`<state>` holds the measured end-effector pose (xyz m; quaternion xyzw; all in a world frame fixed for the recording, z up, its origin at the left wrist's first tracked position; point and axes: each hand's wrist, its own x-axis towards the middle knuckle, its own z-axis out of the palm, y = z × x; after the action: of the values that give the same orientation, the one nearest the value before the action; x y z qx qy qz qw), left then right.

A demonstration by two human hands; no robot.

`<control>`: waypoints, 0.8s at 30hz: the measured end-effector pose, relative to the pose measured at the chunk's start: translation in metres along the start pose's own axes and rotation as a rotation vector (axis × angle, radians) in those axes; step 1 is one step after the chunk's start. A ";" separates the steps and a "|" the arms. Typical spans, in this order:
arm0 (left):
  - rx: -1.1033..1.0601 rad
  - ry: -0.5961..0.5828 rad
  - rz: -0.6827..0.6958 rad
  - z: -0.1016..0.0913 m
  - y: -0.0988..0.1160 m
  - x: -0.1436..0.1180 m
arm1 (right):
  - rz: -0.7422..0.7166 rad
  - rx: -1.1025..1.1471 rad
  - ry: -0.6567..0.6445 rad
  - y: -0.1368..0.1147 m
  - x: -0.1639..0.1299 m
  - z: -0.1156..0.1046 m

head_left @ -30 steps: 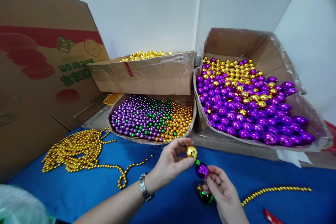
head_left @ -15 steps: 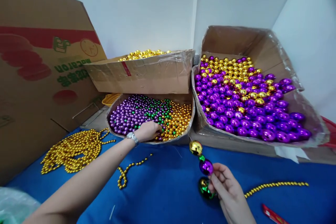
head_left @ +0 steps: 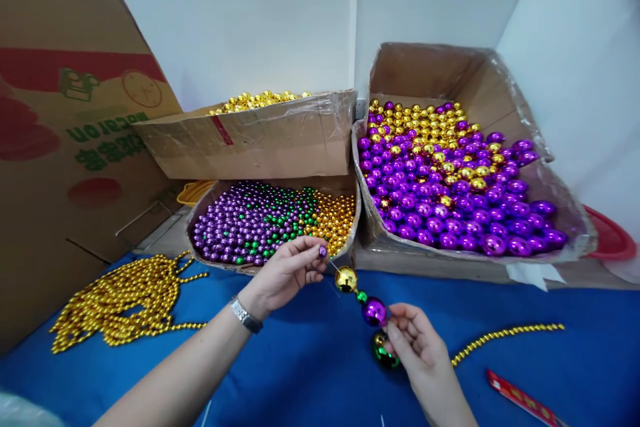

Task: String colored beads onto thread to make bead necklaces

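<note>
- Head view, left hand (head_left: 290, 273): thumb and fingertips pinch a small purple bead (head_left: 323, 251) before the low box (head_left: 357, 213).
- Head view, right hand (head_left: 417, 340): thumb and forefinger close on the large purple ball (head_left: 374, 311); beyond it lie a green bead (head_left: 361, 296) and gold ball (head_left: 346, 279), and below, a green ball (head_left: 385, 352).

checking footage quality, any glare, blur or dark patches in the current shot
Head view: bright glints on the boxed purple balls and the strung gold ball; same head view, the top right corner darkens; the pale plastic at bottom left looks soft.
</note>
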<state>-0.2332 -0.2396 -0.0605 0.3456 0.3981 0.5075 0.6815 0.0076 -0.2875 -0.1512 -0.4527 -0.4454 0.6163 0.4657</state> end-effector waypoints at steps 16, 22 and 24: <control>-0.087 0.021 -0.026 0.001 -0.015 -0.005 | -0.057 -0.034 0.104 -0.012 -0.007 0.007; -0.080 -0.033 -0.009 0.002 -0.015 -0.007 | -0.055 -0.044 0.049 -0.006 -0.003 -0.002; -0.092 -0.050 -0.010 0.002 -0.014 -0.007 | -0.048 -0.058 0.018 -0.004 -0.002 -0.004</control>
<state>-0.2263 -0.2501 -0.0708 0.3243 0.3591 0.5129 0.7091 0.0131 -0.2882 -0.1474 -0.4608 -0.4694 0.5877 0.4711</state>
